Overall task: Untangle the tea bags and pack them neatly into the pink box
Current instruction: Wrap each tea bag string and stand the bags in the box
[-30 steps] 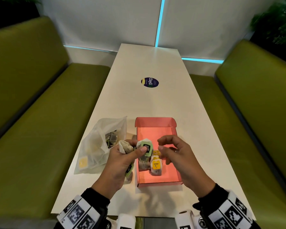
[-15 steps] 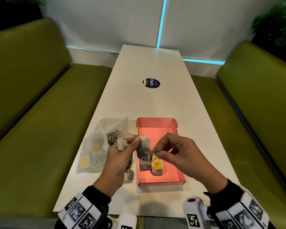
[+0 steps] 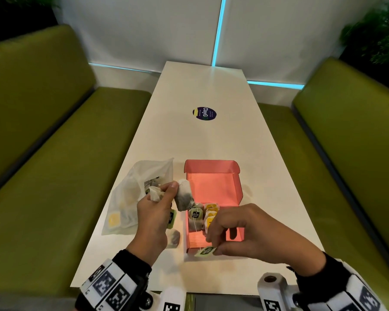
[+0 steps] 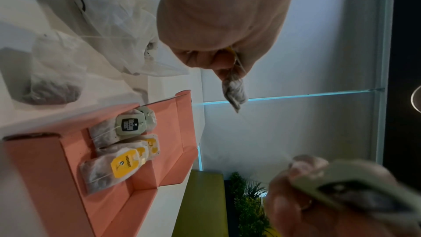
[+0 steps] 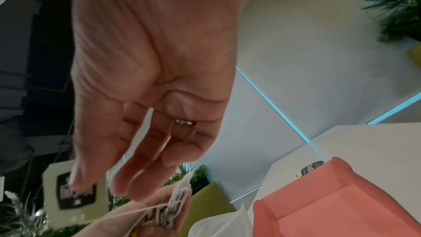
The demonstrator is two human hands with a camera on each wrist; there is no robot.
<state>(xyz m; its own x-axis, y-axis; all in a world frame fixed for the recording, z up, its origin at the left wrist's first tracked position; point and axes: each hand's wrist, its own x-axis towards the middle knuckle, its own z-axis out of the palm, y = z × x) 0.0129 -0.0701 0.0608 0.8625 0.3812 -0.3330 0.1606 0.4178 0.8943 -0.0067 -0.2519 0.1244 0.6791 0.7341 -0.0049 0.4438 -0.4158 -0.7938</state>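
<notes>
Head view, left to right: one clear plastic bag [image 3: 130, 198] lies on the white table [image 3: 211, 140], with more tea bags showing dimly through it, too blurred to count. Just right of it the left hand [image 3: 154, 212] is raised, its fingers curled round a crumpled bunch of tea bags [image 3: 155, 193]; one grey tea bag [image 3: 184, 197] hangs from its thumb and forefinger over the left wall of the pink box. A green tag [image 3: 171, 218] shows under this hand, and one loose tea bag [image 3: 173, 239] lies flat on the table below it.

The pink box [image 3: 213, 173] stands open near the table's near edge, lid flap tilted up at the far side. Packed in its near half are at least two green-tagged tea bags [image 3: 195, 215] on the left and three yellow-tagged tea bags [image 3: 211, 213] stacked beside them.

Over the box's near right corner the right hand [image 3: 245, 234] pinches one green paper tag [image 3: 206, 251] between thumb and forefinger, other fingers loosely curled. A thin string [image 3: 197, 230] runs from that tag up toward the hanging bag.

One round dark sticker [image 3: 204, 113] sits farther up the table.
</notes>
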